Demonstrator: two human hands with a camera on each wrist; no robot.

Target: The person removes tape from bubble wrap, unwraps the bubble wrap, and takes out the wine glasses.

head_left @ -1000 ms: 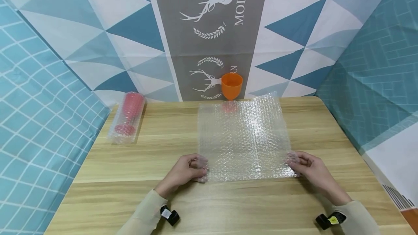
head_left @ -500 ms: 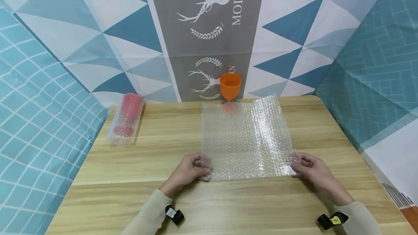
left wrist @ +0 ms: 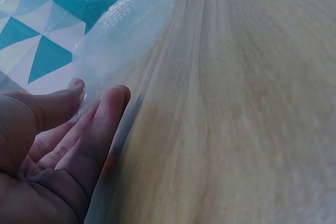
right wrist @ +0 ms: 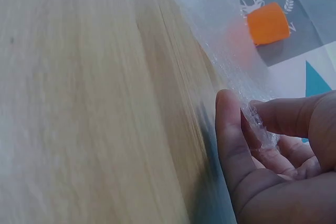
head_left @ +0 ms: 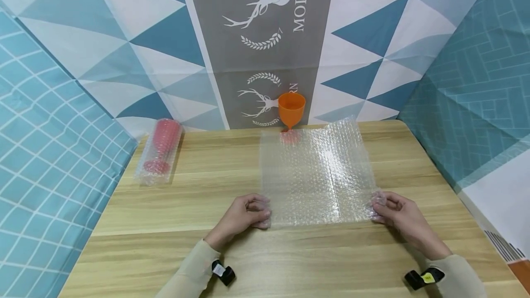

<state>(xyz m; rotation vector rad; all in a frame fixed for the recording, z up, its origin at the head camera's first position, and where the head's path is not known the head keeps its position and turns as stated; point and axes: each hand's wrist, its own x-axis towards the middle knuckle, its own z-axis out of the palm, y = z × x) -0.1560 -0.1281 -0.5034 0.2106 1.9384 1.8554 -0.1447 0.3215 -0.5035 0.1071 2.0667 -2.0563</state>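
1. Basically one bubble wrap sheet (head_left: pixel 314 178): clear plastic, roughly rectangular, bumpy, glossy with bright glare, slightly wavy, far right corner turned up. Right of centre over the desk (head_left: pixel 314 261), reaching toward its far edge.
2. Two hands, both bare. Left hand (head_left: pixel 244 215) pinches the sheet's near left corner between thumb and fingers; right hand (head_left: pixel 397 214) likewise clamped on the near right corner. Film crumpled at the right grip.
3. One orange goblet (head_left: pixel 291 108): smooth, round bowl, thin stem, upright by the desk's far edge, just behind the sheet; base shows reddish through the film.
4. One wrapped goblet (head_left: pixel 164 139): pinkish red under bubble wrap, lying near the desk's far left corner, bowl end toward the far edge, well apart from both hands.
5. Two black wrist straps (head_left: pixel 223 273), one per wrist; two beige sleeves (head_left: pixel 190 268).
6. One desk: pale wood grain, rounded far right corner. Patterned backdrop (head_left: pixel 248 61) behind: triangles, grey panel, deer heads.
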